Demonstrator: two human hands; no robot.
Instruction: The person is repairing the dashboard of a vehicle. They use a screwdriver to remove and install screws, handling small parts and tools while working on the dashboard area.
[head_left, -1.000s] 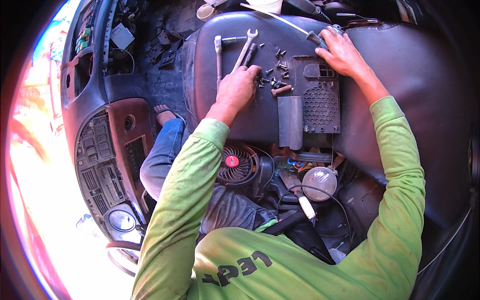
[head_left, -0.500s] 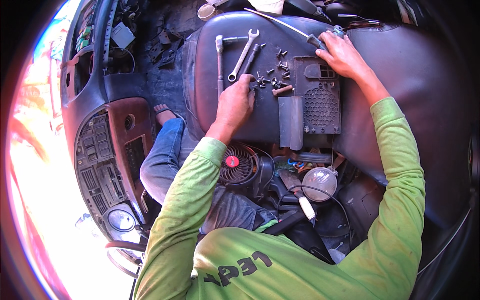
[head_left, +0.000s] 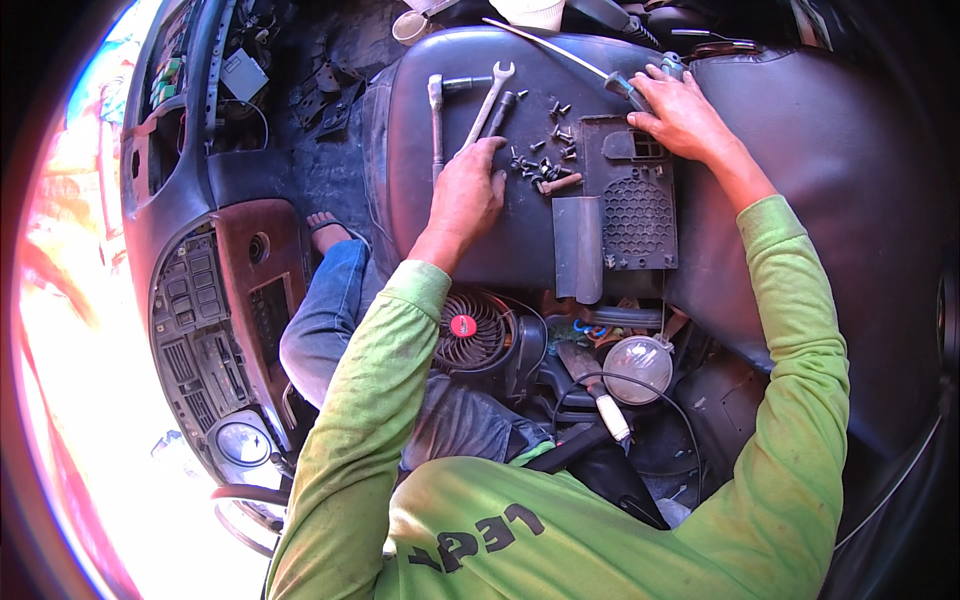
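Note:
My left hand (head_left: 465, 200) is closed at the lower ends of a combination wrench (head_left: 490, 100) and a dark tool bar (head_left: 499, 116); what its fingers hold is hidden. An L-shaped ratchet tool (head_left: 436, 110) lies just left. My right hand (head_left: 680, 115) grips the grey-blue handle of a long screwdriver (head_left: 550, 50), near another tool handle (head_left: 672, 65). Between my hands, loose black screws (head_left: 535, 170) and a short brown cylindrical piece (head_left: 560, 183) lie on the dark padded seat (head_left: 450, 50), beside a perforated plastic panel (head_left: 640, 220) and a smooth grey strip (head_left: 577, 250).
A vehicle dashboard (head_left: 200, 320) with exposed parts runs along the left. Below the seat are a fan (head_left: 470, 335), a round lamp (head_left: 638, 368), a white-handled tool (head_left: 610, 410) and cables. My bare-toed foot (head_left: 330, 235) is at the left; cups (head_left: 525, 12) stand at the back.
My left hand drew down off the wrench half a second ago and is now back up over its lower end. My right hand has moved very slightly, still on the screwdriver.

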